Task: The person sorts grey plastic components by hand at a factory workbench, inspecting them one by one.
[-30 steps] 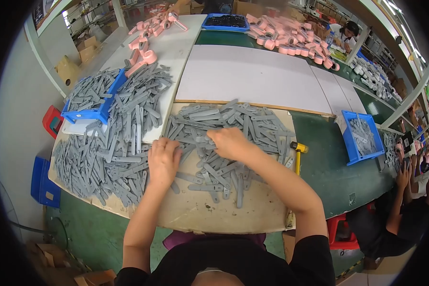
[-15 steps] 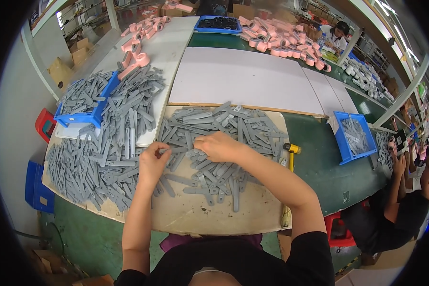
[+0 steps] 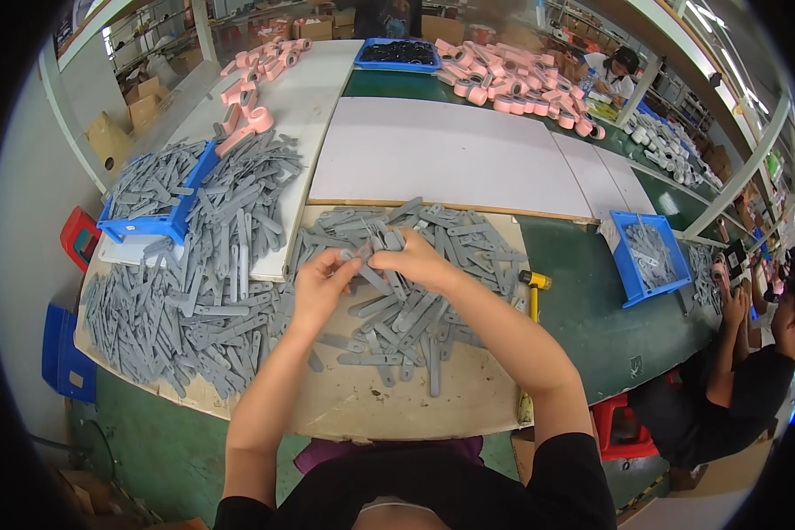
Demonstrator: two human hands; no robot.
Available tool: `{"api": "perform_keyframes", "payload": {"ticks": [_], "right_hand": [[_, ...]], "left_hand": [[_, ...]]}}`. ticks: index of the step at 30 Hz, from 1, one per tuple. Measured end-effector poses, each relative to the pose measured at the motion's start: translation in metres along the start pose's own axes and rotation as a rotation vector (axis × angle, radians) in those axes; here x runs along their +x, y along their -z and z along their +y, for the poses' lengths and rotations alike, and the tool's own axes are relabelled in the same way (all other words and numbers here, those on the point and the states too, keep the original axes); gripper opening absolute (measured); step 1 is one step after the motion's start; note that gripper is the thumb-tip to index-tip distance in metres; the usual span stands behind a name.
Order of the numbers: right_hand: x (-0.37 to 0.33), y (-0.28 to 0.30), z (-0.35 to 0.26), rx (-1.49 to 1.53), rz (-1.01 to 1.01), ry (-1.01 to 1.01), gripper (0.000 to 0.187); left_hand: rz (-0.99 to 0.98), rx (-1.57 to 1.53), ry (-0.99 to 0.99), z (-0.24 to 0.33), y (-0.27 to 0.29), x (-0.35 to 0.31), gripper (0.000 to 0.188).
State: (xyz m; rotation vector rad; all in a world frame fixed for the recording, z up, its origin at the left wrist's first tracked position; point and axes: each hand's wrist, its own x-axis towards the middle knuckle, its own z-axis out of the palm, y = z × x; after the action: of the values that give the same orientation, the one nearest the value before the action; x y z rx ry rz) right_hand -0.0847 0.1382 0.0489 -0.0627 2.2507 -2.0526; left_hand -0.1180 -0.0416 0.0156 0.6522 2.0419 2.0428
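Observation:
My right hand [image 3: 415, 263] is closed around several flat grey plastic strips [image 3: 381, 238], which fan out from its fingers. Right beside it, my left hand [image 3: 319, 284] pinches a small grey plastic piece [image 3: 346, 254] between thumb and fingers; the piece's full shape is hidden. The fingertips of both hands nearly meet. Below and behind them lies a loose heap of the same grey strips [image 3: 406, 314] on the tan board [image 3: 380, 406]. A larger heap of strips [image 3: 185, 300] spreads to the left of my left forearm.
A blue crate [image 3: 154, 225] full of strips stands at left, another blue crate [image 3: 654, 256] at right. A yellow-headed hammer [image 3: 534, 281] lies right of the heap. Pink rolls [image 3: 521, 84] and a blue tray [image 3: 400, 55] are at the back. A co-worker [image 3: 742, 380] sits at right.
My hands have come together and lifted slightly off the heap. My left hand has moved right toward my right hand, which now shows several grey strips in its grip.

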Motion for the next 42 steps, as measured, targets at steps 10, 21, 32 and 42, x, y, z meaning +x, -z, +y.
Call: {"api": "perform_keyframes", "payload": {"ticks": [10, 21, 32, 42], "right_hand": [[-0.018, 0.017, 0.004, 0.278, 0.133, -0.068, 0.030], [-0.027, 0.042, 0.025, 0.307, 0.155, -0.019, 0.028], [-0.042, 0.026, 0.007, 0.563, 0.209, -0.009, 0.020], [-0.060, 0.070, 0.002, 0.533, 0.518, 0.138, 0.021]], "left_hand": [[-0.192, 0.657, -0.110, -0.001, -0.004, -0.006, 0.016], [-0.389, 0.790, 0.195, -0.004, -0.004, -0.010, 0.031], [-0.116, 0.325, 0.025, 0.000, 0.038, -0.001, 0.014], [-0.276, 0.183, -0.030, 0.036, -0.090, 0.013, 0.014]]}}
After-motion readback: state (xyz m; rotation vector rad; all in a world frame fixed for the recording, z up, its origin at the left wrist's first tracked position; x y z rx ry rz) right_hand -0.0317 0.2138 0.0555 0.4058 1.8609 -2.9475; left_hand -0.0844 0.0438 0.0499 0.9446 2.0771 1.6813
